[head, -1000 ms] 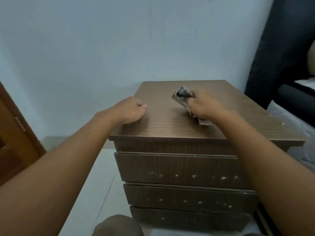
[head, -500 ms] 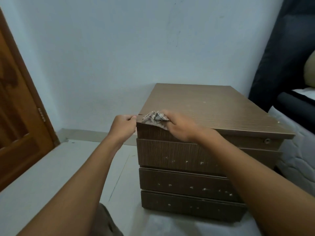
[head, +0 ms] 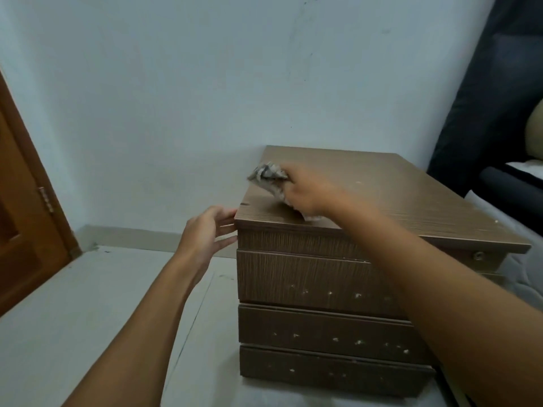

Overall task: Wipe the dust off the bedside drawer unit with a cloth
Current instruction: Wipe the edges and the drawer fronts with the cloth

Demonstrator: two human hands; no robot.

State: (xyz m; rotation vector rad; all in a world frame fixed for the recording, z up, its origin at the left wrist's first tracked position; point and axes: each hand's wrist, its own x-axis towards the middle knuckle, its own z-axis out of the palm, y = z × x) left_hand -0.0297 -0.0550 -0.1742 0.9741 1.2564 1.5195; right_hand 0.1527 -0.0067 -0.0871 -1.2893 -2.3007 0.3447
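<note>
The brown wood-grain bedside drawer unit (head: 396, 198) stands against the pale wall, with three drawer fronts facing me. My right hand (head: 308, 192) presses a crumpled grey patterned cloth (head: 269, 176) onto the top near its left edge; part of the cloth is hidden under the hand. My left hand (head: 207, 233) is beside the unit's front left corner, fingers spread, fingertips touching the edge of the top and holding nothing.
A wooden door (head: 23, 224) stands at the left. The pale floor (head: 88, 304) spreads left of the unit. A dark headboard (head: 484, 98) and a mattress (head: 526, 239) sit close on the right. White specks dot the drawer fronts.
My right hand slid the cloth from the front left corner back along the left edge of the top. My left hand opened its fingers at the corner. The view shifted left.
</note>
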